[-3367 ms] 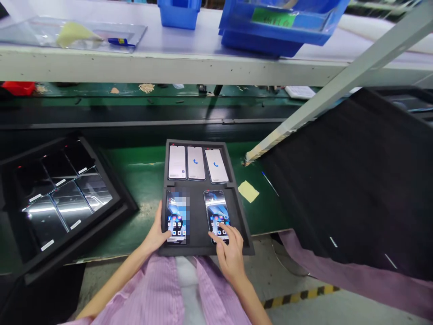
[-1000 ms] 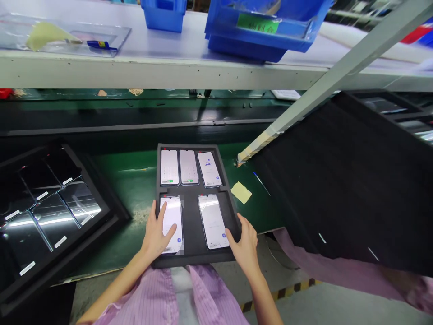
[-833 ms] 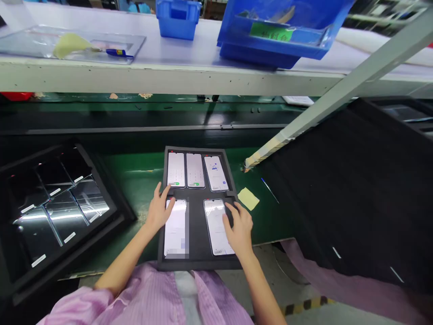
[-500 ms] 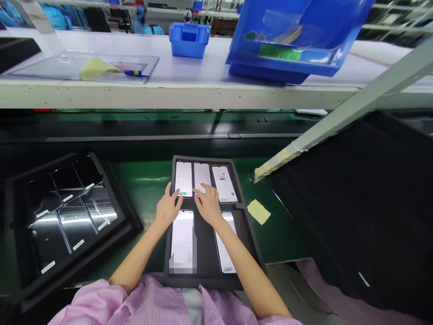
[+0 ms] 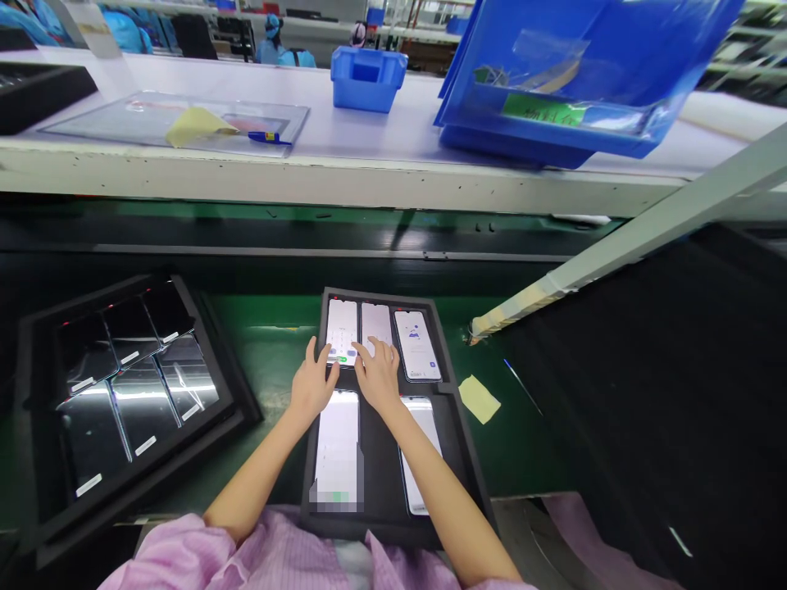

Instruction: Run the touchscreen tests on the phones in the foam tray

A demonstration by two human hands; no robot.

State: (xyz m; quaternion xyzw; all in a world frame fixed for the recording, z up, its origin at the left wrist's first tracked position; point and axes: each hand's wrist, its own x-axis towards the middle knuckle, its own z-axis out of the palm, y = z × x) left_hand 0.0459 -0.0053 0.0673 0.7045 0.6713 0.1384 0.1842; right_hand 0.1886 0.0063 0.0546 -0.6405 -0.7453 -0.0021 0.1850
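Note:
A black foam tray [image 5: 382, 459] in front of me holds several phones with lit white screens. My left hand [image 5: 312, 383] rests at the lower left of the top-left phone [image 5: 342, 324], fingers apart, fingertips at its keypad screen. From the right, my right hand [image 5: 378, 373] reaches to the same phone's edge and covers the lower part of the top-middle phone [image 5: 376, 318]; its fingers are spread. The top-right phone [image 5: 415, 340] shows a small blue picture. Below lie a bottom-left phone [image 5: 338, 434] and a bottom-right phone [image 5: 424, 459], the latter partly behind my right forearm.
At left, another black tray [image 5: 237, 410] carries several dark-screened phones. A yellow paper note [image 5: 479, 399] and a thin pen [image 5: 522, 385] lie to the right. A slanted post [image 5: 553, 287] rises there. Blue bins [image 5: 369, 82] stand on the white shelf [image 5: 369, 176] ahead; people in blue sit beyond.
The whole view has shifted slightly, with things appearing farther right and a little lower. Both hands stay over the top-left and top-middle phones, with small finger movements.

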